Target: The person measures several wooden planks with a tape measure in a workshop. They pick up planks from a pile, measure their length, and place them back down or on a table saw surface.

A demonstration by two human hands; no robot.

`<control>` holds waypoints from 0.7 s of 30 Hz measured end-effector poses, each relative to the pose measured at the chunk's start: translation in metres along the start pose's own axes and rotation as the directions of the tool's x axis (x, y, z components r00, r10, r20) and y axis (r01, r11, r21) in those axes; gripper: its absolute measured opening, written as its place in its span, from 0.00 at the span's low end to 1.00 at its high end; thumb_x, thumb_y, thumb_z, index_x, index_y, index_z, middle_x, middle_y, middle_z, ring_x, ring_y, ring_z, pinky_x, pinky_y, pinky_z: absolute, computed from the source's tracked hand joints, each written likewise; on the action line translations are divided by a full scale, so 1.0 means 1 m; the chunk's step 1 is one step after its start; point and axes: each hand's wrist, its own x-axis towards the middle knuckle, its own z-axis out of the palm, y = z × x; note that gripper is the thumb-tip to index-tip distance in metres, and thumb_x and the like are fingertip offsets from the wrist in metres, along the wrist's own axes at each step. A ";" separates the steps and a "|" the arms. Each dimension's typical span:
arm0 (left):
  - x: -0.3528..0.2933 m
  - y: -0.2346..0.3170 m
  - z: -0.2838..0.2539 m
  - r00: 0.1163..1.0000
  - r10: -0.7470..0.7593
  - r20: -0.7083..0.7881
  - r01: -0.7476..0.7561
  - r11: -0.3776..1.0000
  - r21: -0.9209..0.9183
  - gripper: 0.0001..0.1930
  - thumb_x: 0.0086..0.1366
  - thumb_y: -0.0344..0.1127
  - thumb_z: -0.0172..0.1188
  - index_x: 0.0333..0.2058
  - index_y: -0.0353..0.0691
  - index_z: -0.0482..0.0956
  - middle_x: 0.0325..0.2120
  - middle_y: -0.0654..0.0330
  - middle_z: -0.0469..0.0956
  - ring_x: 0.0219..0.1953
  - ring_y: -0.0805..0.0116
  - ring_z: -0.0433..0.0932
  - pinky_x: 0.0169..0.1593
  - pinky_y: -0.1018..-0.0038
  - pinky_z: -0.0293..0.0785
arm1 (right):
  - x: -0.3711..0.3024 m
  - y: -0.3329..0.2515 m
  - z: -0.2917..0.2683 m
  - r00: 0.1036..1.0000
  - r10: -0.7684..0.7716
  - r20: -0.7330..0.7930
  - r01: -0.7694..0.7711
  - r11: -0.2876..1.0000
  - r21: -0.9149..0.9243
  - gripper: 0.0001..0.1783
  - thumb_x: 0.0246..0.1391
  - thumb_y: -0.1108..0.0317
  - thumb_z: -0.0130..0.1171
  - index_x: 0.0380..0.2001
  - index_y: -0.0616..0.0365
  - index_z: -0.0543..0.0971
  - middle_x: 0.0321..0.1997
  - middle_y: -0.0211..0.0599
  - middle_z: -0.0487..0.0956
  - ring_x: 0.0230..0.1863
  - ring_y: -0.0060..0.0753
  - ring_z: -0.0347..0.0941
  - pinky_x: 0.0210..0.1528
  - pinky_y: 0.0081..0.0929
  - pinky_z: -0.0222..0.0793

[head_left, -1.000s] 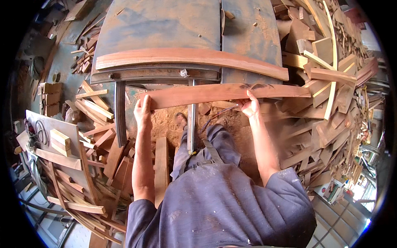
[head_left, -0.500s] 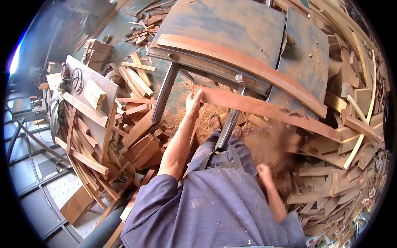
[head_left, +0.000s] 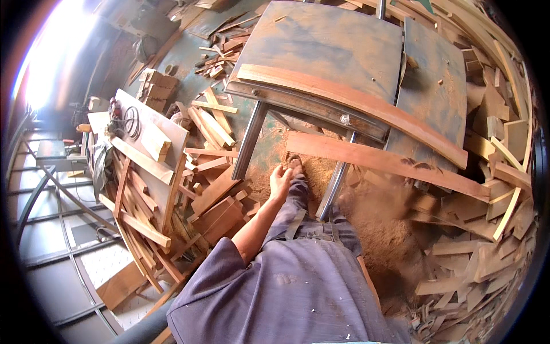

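left hand [head_left: 280,182]: hanging loose in front of the body, fingers relaxed and a bit apart, gripping nothing
right hand: not in the shot, so can't tell what its fingers are up to
long reddish board [head_left: 389,165]: sits slanted just right of the left hand, not touching it, under the edge of the saw table [head_left: 326,51]
curved strip [head_left: 355,103]: lying along the table's front edge
sawdust pile [head_left: 372,218]: on the floor by the legs
offcuts [head_left: 212,195]: heaped at left
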 end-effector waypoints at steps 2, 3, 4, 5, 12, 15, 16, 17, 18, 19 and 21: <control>-0.001 -0.004 -0.001 0.992 0.079 0.098 -0.087 0.992 0.089 0.07 0.68 0.35 0.62 0.40 0.38 0.77 0.32 0.66 0.79 0.33 0.79 0.75 0.32 0.77 0.71 | 0.008 -0.022 0.017 1.000 -0.002 -0.015 0.002 1.000 0.010 0.24 0.57 0.69 0.65 0.55 0.66 0.76 0.49 0.39 0.82 0.50 0.34 0.79 0.52 0.30 0.74; -0.004 0.007 -0.001 0.976 0.120 0.184 -0.147 0.979 0.141 0.07 0.68 0.34 0.62 0.40 0.37 0.78 0.32 0.66 0.80 0.33 0.79 0.76 0.33 0.77 0.72 | 0.010 -0.035 0.029 0.999 0.002 -0.036 -0.001 0.999 0.033 0.24 0.58 0.69 0.65 0.56 0.66 0.76 0.50 0.39 0.82 0.51 0.34 0.78 0.52 0.30 0.75; -0.007 0.015 0.002 0.949 0.170 0.266 -0.239 0.938 0.252 0.08 0.68 0.33 0.61 0.41 0.35 0.78 0.31 0.65 0.79 0.34 0.78 0.76 0.36 0.77 0.73 | 0.012 -0.048 0.037 0.998 0.010 -0.056 -0.008 0.999 0.049 0.24 0.58 0.69 0.65 0.56 0.65 0.75 0.50 0.39 0.82 0.51 0.34 0.78 0.52 0.30 0.75; 0.001 0.005 -0.001 0.907 0.177 0.381 -0.286 0.924 0.252 0.09 0.68 0.32 0.62 0.41 0.33 0.78 0.30 0.65 0.79 0.35 0.75 0.77 0.39 0.75 0.75 | 0.013 -0.063 0.049 0.997 0.011 -0.075 -0.006 0.998 0.066 0.24 0.58 0.68 0.64 0.57 0.65 0.75 0.50 0.40 0.82 0.51 0.34 0.78 0.52 0.30 0.75; 0.018 0.098 0.010 0.452 0.022 0.892 -0.529 0.812 0.248 0.11 0.64 0.32 0.64 0.39 0.32 0.74 0.26 0.51 0.76 0.30 0.61 0.77 0.36 0.66 0.74 | -0.004 -0.167 0.130 0.950 0.138 -0.281 -0.099 0.984 0.147 0.25 0.61 0.66 0.63 0.59 0.64 0.73 0.53 0.40 0.81 0.53 0.34 0.78 0.53 0.30 0.76; 0.039 0.107 0.003 0.342 0.011 0.940 -0.526 0.831 0.182 0.12 0.65 0.35 0.64 0.41 0.33 0.76 0.32 0.50 0.81 0.34 0.59 0.82 0.39 0.66 0.77 | -0.031 -0.209 0.165 0.911 0.196 -0.363 -0.139 0.974 0.176 0.26 0.63 0.65 0.62 0.61 0.63 0.72 0.54 0.40 0.81 0.54 0.34 0.78 0.53 0.30 0.76; 0.049 0.110 -0.001 0.315 -0.053 0.948 -0.491 0.845 0.211 0.13 0.66 0.36 0.64 0.42 0.33 0.77 0.33 0.51 0.82 0.35 0.62 0.82 0.40 0.66 0.77 | -0.040 -0.221 0.177 0.896 0.215 -0.388 -0.155 0.971 0.181 0.26 0.63 0.64 0.62 0.61 0.63 0.72 0.54 0.40 0.81 0.54 0.34 0.78 0.53 0.30 0.76; 0.057 0.111 -0.006 0.285 -0.117 0.952 -0.457 0.856 0.242 0.14 0.67 0.38 0.64 0.44 0.32 0.77 0.34 0.52 0.83 0.37 0.64 0.83 0.41 0.66 0.78 | -0.054 -0.232 0.187 0.881 0.238 -0.408 -0.174 0.967 0.188 0.26 0.63 0.64 0.62 0.62 0.63 0.72 0.55 0.40 0.80 0.55 0.33 0.78 0.53 0.30 0.76; 0.063 0.116 -0.011 0.284 -0.083 0.955 -0.454 0.866 0.210 0.16 0.68 0.39 0.65 0.46 0.32 0.77 0.34 0.53 0.83 0.37 0.66 0.82 0.41 0.67 0.78 | -0.070 -0.243 0.197 0.864 0.263 -0.429 -0.196 0.961 0.195 0.27 0.64 0.64 0.62 0.62 0.63 0.71 0.55 0.40 0.80 0.55 0.33 0.78 0.53 0.30 0.76; 0.067 0.121 -0.016 0.290 -0.048 0.956 -0.447 0.876 0.179 0.17 0.69 0.39 0.65 0.48 0.32 0.77 0.34 0.53 0.83 0.37 0.69 0.81 0.41 0.67 0.78 | -0.087 -0.253 0.206 0.848 0.287 -0.445 -0.218 0.955 0.200 0.27 0.64 0.63 0.61 0.62 0.63 0.71 0.55 0.40 0.80 0.55 0.33 0.78 0.53 0.30 0.76; 0.078 0.129 -0.022 0.231 -0.120 0.966 -0.470 0.855 0.218 0.18 0.68 0.37 0.65 0.50 0.32 0.76 0.35 0.57 0.81 0.35 0.73 0.78 0.41 0.71 0.76 | -0.122 -0.274 0.223 0.808 0.346 -0.476 -0.263 0.936 0.233 0.27 0.65 0.63 0.61 0.63 0.62 0.70 0.56 0.40 0.80 0.56 0.33 0.78 0.53 0.30 0.76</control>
